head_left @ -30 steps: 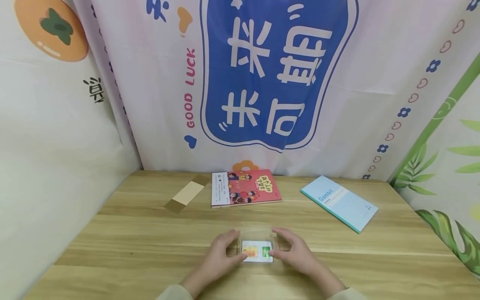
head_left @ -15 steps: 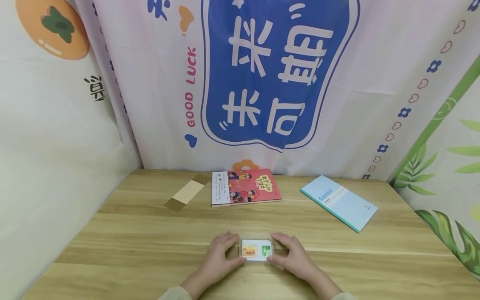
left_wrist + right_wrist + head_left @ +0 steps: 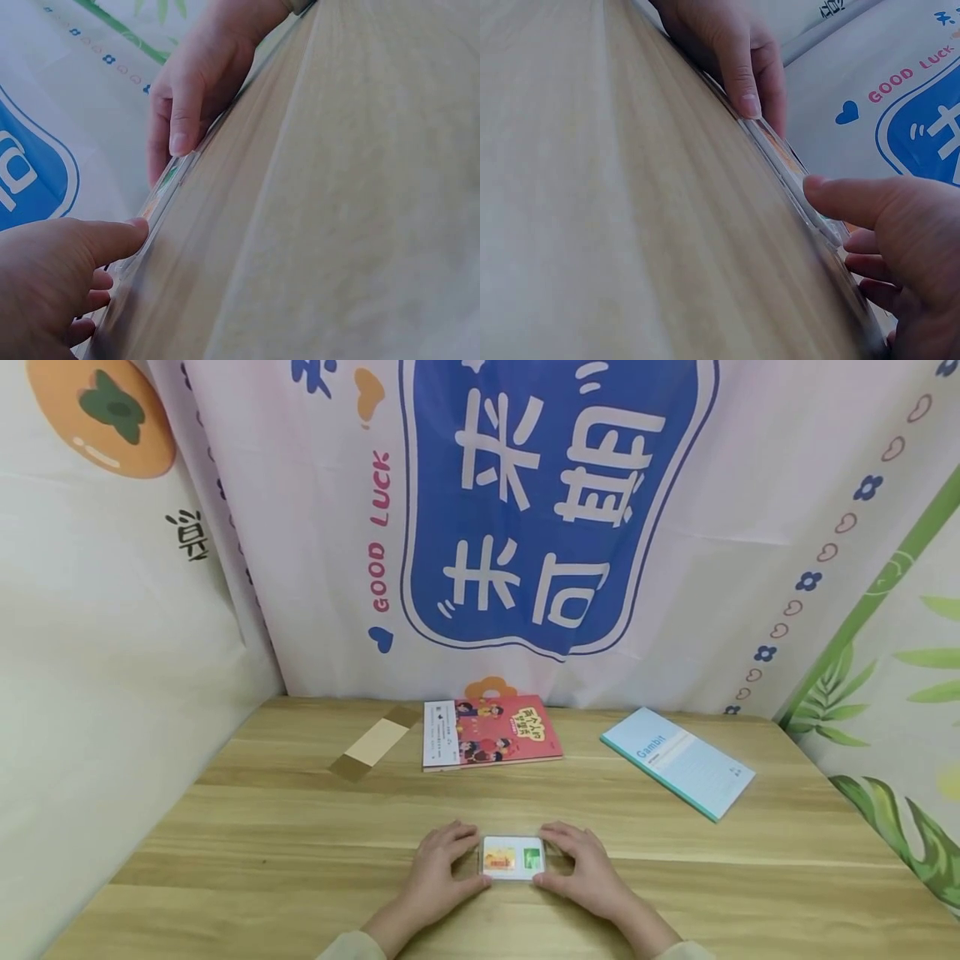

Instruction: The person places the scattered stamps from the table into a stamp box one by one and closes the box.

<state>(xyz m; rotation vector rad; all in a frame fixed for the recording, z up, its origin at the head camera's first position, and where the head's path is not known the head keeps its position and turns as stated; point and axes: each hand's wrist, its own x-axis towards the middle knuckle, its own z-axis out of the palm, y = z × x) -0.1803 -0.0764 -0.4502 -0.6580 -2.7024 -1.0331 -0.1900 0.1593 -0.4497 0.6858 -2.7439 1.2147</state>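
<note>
A small, flat clear plastic case (image 3: pixel 513 858) lies on the table between the two hands in the head view. Inside it shows a white rectangle with an orange print on the left and a green one on the right. My left hand (image 3: pixel 448 863) grips the case's left end, thumb at the near corner and fingers at the far one. At the right end, my right hand (image 3: pixel 581 864) holds it the same way. From the side, the left wrist view shows the thumb (image 3: pixel 124 238) on the case's edge. The right thumb (image 3: pixel 840 196) presses the upper edge in the right wrist view.
On the wooden table (image 3: pixel 315 852), a red illustrated book (image 3: pixel 495 732) lies at the back middle. A light blue notebook (image 3: pixel 678 764) is angled at the back right. Brown tape and a beige strip (image 3: pixel 377 743) lie back left. Printed cloth (image 3: pixel 330 568) hangs behind.
The clear plastic part stood out behind the white rectangle one second ago; it has come down and toward me around it. Both thumbs have shifted from the printed face to the near corners.
</note>
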